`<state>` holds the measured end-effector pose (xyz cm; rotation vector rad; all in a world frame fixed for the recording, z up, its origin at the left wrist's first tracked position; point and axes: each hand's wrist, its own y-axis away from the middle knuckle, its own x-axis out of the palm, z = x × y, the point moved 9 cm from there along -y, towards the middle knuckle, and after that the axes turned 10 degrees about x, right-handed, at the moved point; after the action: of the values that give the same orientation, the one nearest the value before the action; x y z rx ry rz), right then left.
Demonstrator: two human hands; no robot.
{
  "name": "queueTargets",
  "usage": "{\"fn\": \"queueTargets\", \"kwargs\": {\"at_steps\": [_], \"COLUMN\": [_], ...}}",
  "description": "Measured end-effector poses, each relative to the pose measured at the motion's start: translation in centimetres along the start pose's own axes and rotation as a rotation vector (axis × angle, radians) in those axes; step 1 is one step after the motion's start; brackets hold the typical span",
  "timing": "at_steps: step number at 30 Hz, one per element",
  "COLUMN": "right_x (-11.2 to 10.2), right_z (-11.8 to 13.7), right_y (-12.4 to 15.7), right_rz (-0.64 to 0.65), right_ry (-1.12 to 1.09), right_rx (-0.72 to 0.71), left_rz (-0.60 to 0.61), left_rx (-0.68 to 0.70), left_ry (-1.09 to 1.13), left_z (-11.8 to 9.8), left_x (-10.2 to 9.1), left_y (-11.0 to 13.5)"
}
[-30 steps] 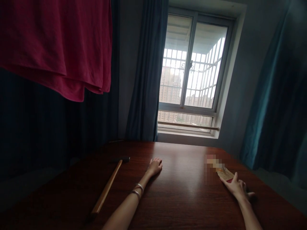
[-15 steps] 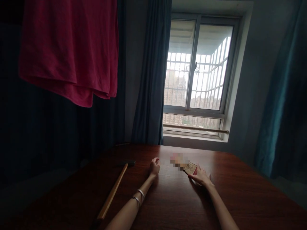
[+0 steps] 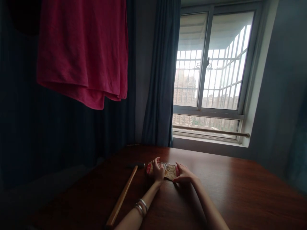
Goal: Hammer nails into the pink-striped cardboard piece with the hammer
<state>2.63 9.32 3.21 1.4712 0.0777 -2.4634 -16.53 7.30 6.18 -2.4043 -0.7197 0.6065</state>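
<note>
A flat tan board (image 3: 171,172) with a speckled top and red ends lies across the table in front of me. Several thin metal pieces, like nails, stand in a row (image 3: 166,165) on its far side. My right hand (image 3: 184,173) grips the board's right end, thumb at the near edge and fingers at the far edge. Over its left part rests my left hand (image 3: 158,171), fingers curled close to the metal row; what its fingertips hold, if anything, is hidden. Left of that hand lies a hammer (image 3: 123,195) with a wooden handle and dark head.
The brown wooden table (image 3: 240,188) reaches back to the wall under a barred window (image 3: 208,64). A pink towel (image 3: 83,54) hangs at the upper left, before dark blue curtains (image 3: 160,80).
My right hand has brought the board left and turned it crosswise in front of me. My left hand has moved onto its left part. The view has shifted left.
</note>
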Motion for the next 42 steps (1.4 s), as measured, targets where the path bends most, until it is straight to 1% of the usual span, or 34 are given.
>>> {"fn": "queueTargets", "kwargs": {"at_steps": [2,6,9,12,16,20,22,25,28,31,36,42], "right_x": [0.2,0.2,0.0,-0.2,-0.3,-0.6,-0.6,-0.1,0.2,0.1,0.3,0.5], "right_z": [0.0,0.0,0.4,0.9,1.7,3.5,4.4,5.0,5.1,5.0,5.3,5.2], "right_y": [-0.7,-1.8,-2.7,-3.4,-3.7,-3.2,-3.0,-3.2,-3.4,-3.1,-2.6,-2.7], "right_rz": [0.02,0.053,0.077,0.084,0.067,-0.066,-0.144,-0.236,-0.312,-0.37,-0.407,-0.454], "right_ry": [-0.02,-0.049,-0.052,-0.041,0.001,-0.107,-0.17,-0.207,-0.221,-0.215,-0.193,-0.207], "right_rx": [0.006,0.021,0.034,0.048,0.004,-0.111,-0.138,-0.079,-0.02,0.002,-0.007,-0.029], "left_rz": [0.015,0.143,0.221,0.263,0.299,0.284,0.273,0.268,0.267,0.276,0.33,0.402], "left_rx": [-0.038,-0.075,-0.055,-0.007,0.029,0.057,0.071,0.091,0.116,0.149,0.206,0.221], "left_ry": [-0.066,-0.135,-0.14,-0.163,-0.133,-0.088,-0.087,-0.102,-0.143,-0.169,-0.121,-0.047], "left_z": [1.6,4.7,5.7,5.5,5.0,4.9,4.9,4.9,4.9,4.9,5.0,4.8], "left_x": [-0.5,-0.1,0.7,1.3,2.0,2.2,2.1,2.1,1.9,1.8,1.8,2.0], "left_y": [-0.8,-2.1,-2.5,-2.7,-2.9,-3.1,-3.1,-3.1,-3.2,-3.3,-3.6,-3.8]}}
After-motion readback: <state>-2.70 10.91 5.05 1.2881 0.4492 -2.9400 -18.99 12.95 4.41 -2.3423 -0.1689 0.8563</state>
